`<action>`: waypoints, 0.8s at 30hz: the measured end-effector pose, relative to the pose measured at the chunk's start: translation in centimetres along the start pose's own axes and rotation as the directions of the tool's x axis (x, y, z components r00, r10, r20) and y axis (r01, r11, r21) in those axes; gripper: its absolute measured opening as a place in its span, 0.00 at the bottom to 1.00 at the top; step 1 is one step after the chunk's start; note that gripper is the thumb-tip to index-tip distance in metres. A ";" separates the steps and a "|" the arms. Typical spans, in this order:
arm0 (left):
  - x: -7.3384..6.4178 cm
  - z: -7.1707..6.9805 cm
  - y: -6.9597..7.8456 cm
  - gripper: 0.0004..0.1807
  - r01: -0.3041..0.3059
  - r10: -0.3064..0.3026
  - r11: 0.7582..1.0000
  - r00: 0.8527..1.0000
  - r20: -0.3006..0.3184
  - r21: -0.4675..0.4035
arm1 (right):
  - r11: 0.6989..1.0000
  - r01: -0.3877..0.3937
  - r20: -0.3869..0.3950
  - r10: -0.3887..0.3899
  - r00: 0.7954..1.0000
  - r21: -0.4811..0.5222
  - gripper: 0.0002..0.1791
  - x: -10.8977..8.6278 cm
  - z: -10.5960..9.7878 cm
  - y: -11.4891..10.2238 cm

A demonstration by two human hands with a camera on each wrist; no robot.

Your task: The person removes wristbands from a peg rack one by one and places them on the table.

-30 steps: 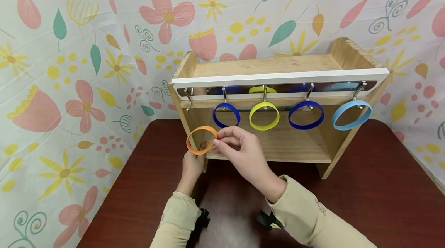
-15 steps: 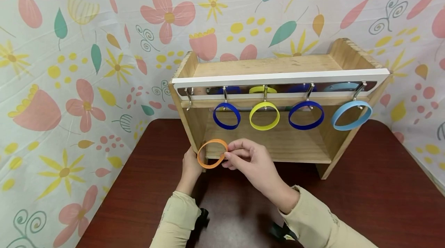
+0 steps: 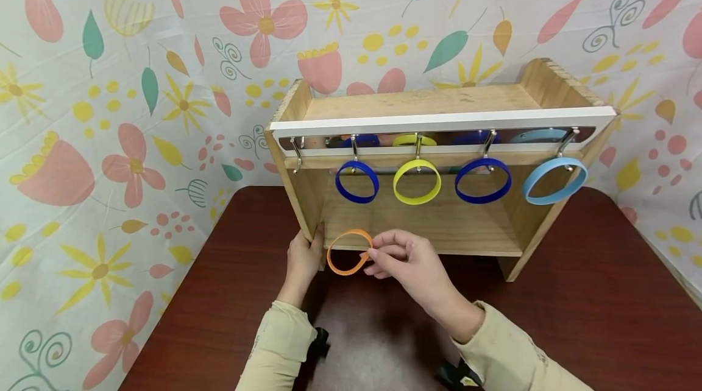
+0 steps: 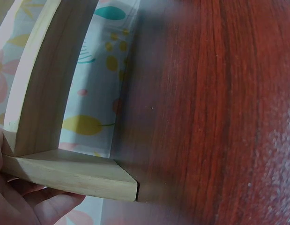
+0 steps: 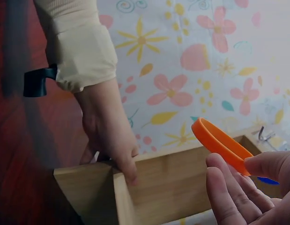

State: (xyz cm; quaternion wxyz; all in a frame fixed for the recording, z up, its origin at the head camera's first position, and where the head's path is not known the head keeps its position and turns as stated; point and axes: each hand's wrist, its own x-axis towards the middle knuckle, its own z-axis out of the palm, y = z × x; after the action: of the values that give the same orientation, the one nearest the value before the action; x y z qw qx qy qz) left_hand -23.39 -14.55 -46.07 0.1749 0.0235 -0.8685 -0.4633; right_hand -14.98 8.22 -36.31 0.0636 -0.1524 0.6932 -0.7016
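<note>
My right hand (image 3: pixel 414 266) pinches an orange wristband (image 3: pixel 331 257) by its right side, between thumb and fingers, in front of the shelf's lower board. The same orange band (image 5: pixel 219 143) shows at the fingertips in the right wrist view. My left hand (image 3: pixel 301 260) grips the lower left side of a wooden shelf (image 3: pixel 439 226); in the left wrist view its fingers (image 4: pixel 55 201) curl round the side panel by the lower board. From hooks on the shelf's front rail hang a dark blue band (image 3: pixel 338 187), a yellow band (image 3: pixel 397 191), another dark blue band (image 3: pixel 458 187) and a light blue band (image 3: pixel 528 189).
The leftmost hook (image 3: pixel 297 156) on the metal rail bears no band. The shelf stands on a dark red wooden table (image 3: pixel 592 306), close to a flower-printed cloth backdrop (image 3: pixel 181 44).
My right hand has moved down and to the right with the orange wristband, away from the leftmost hook. The left hand stays on the shelf's side, and the hanging bands have not moved.
</note>
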 end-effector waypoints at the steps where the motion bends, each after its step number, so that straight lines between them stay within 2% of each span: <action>1: 0.0 0.0 0.0 0.17 -0.001 0.001 1.000 1.000 -0.001 0.005 | 1.000 -0.008 -0.001 0.008 1.000 0.007 0.15 -0.1 -0.2 0.2; 13: 0.1 0.0 0.1 0.18 -0.008 0.008 1.000 1.000 -0.003 0.008 | 0.993 -0.118 0.004 0.118 0.993 0.020 0.17 -0.6 -1.2 2.6; 24: 0.1 0.0 0.2 0.18 0.020 -0.019 0.999 1.000 -0.019 0.029 | 0.989 -0.144 0.034 0.145 0.989 -0.023 0.16 -1.5 -1.1 5.2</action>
State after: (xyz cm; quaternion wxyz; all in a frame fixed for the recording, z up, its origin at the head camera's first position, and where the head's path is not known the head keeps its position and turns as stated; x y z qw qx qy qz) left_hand -23.43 -14.44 -45.94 0.1781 0.0389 -0.8731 -0.4522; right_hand -14.56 9.54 -41.60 0.1251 -0.1151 0.7083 -0.6852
